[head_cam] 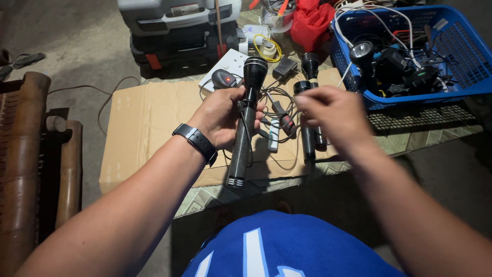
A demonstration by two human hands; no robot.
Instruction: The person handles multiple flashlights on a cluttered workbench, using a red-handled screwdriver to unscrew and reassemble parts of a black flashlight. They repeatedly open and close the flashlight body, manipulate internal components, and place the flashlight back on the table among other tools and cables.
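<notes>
Two hands are up over the cardboard sheet (148, 118), and only one of them is loaded. Our left hand (221, 119) is clamped around the middle of a long black flashlight (246, 123), held above the cardboard rather than lying on it. Its long axis runs near to far, tilted slightly: the wide lens head points far, toward the grey mouse (224, 78), and the ribbed tail cap hangs nearest us.

Our right hand (330, 114) holds nothing that we can make out; it is blurred, fingers loosely bunched, and hovers just to the right of the flashlight, apart from it. So the flashlight lies directly left of the free hand, at about the same height, its barrel side-on to those fingers.

Beneath the right hand two more black flashlights (309, 110) lie on the cardboard among tangled cables (279, 102). Farther right stands a blue basket (464, 61).
</notes>
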